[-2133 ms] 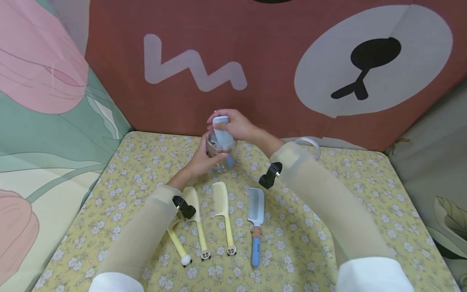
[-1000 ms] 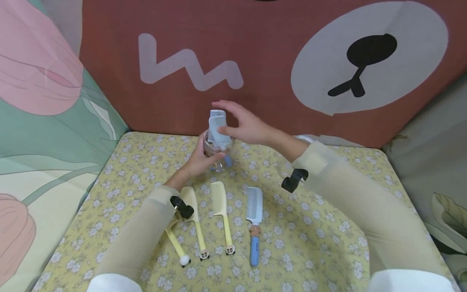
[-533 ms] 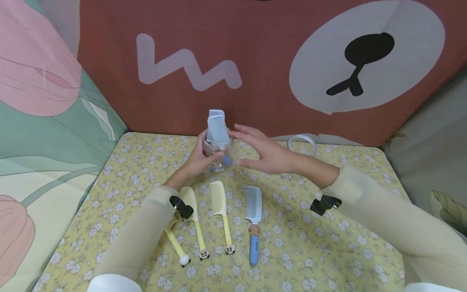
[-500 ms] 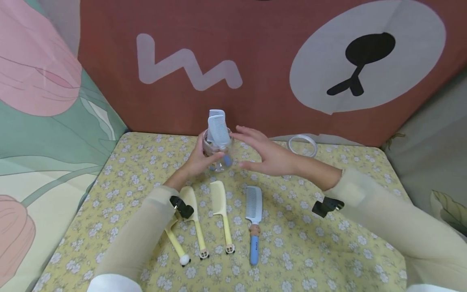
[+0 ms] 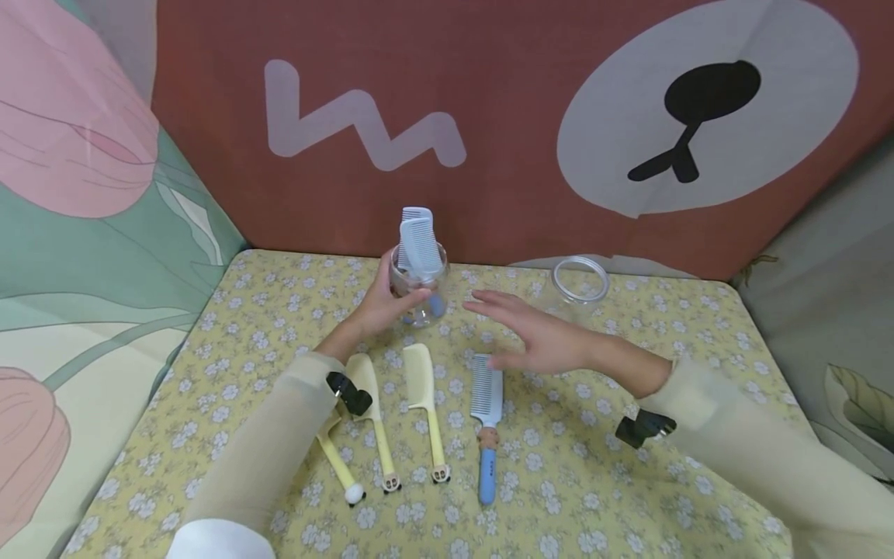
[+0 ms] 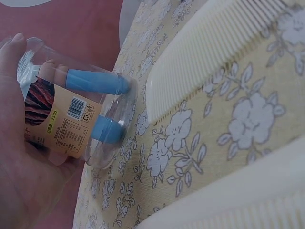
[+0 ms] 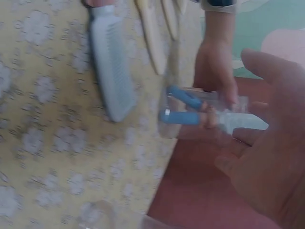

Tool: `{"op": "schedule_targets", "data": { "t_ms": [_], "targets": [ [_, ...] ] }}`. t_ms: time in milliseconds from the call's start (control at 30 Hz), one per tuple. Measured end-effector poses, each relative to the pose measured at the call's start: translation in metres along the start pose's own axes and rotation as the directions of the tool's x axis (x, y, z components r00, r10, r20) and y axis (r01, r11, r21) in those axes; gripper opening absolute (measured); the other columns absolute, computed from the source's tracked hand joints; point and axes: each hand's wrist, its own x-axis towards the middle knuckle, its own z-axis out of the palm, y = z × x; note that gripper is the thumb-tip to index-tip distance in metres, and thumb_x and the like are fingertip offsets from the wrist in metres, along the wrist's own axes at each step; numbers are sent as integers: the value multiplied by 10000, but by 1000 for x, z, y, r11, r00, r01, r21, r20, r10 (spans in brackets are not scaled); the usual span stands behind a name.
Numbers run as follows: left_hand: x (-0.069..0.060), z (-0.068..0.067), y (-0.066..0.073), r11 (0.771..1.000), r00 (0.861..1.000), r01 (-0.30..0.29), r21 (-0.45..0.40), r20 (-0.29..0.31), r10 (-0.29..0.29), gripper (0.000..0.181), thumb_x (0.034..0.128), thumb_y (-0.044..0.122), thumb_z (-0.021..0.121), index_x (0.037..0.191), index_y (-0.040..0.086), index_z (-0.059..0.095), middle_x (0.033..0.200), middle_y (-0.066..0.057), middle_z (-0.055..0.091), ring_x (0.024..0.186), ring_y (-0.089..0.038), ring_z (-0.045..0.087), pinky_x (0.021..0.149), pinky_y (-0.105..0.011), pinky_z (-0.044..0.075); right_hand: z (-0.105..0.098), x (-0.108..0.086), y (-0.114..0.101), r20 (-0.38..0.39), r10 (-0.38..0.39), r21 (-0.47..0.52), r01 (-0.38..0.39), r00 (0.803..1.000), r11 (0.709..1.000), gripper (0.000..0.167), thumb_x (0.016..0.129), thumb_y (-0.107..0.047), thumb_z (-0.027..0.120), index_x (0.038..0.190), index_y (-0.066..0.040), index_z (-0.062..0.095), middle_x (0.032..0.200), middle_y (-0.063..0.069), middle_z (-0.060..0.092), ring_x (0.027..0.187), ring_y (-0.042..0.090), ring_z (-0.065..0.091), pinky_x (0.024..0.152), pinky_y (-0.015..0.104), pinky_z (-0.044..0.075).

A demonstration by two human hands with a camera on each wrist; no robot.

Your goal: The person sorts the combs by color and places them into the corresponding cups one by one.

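Note:
My left hand (image 5: 377,307) grips a clear plastic jar (image 5: 422,317) near the back of the table, with its thumb across the front. Two light-blue combs (image 5: 421,247) stand in the jar, teeth ends above the rim, their blue handles (image 6: 97,82) at the bottom. A printed label (image 6: 66,117) shows on the jar in the left wrist view. My right hand (image 5: 538,334) holds nothing; its fingers are spread, to the right of the jar. Just below it lies another blue comb (image 5: 487,466), its top partly behind the thumb.
Three pale-yellow combs lie left of the blue one: a right one (image 5: 435,435), a middle one (image 5: 386,450) and a left one (image 5: 340,466) partly hidden by my left sleeve. A second clear jar (image 5: 581,299) stands at the back right. A printed cloth wall (image 5: 503,194) bounds the back.
My right hand has let go of the comb in the jar and moved right and toward me, over to the loose blue comb. The left hand keeps its grip on the jar.

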Motion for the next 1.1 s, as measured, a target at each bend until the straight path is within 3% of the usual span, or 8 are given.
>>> {"op": "schedule_targets", "data": {
  "t_ms": [200, 367, 600, 800, 1100],
  "targets": [
    [1, 1, 2, 1000, 1000, -2, 5, 0, 2, 917, 981, 190, 702, 1616, 251, 42, 1597, -124, 282, 1440, -309, 362, 1136, -515, 375, 22, -5, 17, 68, -10, 10, 9, 998, 1000, 840, 942, -253, 763, 1620, -151, 278, 1685, 142, 154, 1547, 366, 109, 1178, 630, 234],
    [3, 1, 4, 1000, 1000, -4, -5, -1, 4, 916, 982, 172, 700, 1617, 259, 45, 1598, -109, 279, 1439, -297, 360, 1129, -515, 383, 38, -8, 28, 70, -10, 12, 9, 998, 1000, 857, 930, -246, 777, 1611, -92, 280, 1662, 208, 197, 1532, 401, 149, 1172, 633, 244],
    [0, 0, 3, 999, 999, 33, -6, -1, -33, 919, 982, 215, 700, 1617, 268, 38, 1624, -104, 240, 1471, -305, 312, 1152, -524, 351, 57, -10, 41, 68, 53, -28, -52, 996, 998, 909, 917, -320, 786, 1600, -22, 266, 1654, 224, 210, 1520, 402, 192, 1186, 593, 249],
    [0, 0, 2, 999, 999, 32, -9, 6, -32, 932, 982, 241, 702, 1616, 298, 21, 1636, -95, 225, 1482, -310, 297, 1160, -534, 337, 69, -13, 48, 76, 127, -66, -122, 989, 990, 976, 906, -436, 774, 1614, -40, 231, 1672, 198, 168, 1536, 375, 157, 1204, 549, 237],
    [-1, 0, 1, 1000, 1000, 21, 2, 2, -21, 913, 986, 211, 697, 1613, 282, 37, 1623, -98, 245, 1469, -306, 317, 1153, -525, 350, 79, -16, 53, 76, 145, -116, -136, 987, 984, 1023, 906, -494, 752, 1613, -9, 196, 1688, 178, 109, 1542, 381, 116, 1202, 536, 249]
  ]
}}
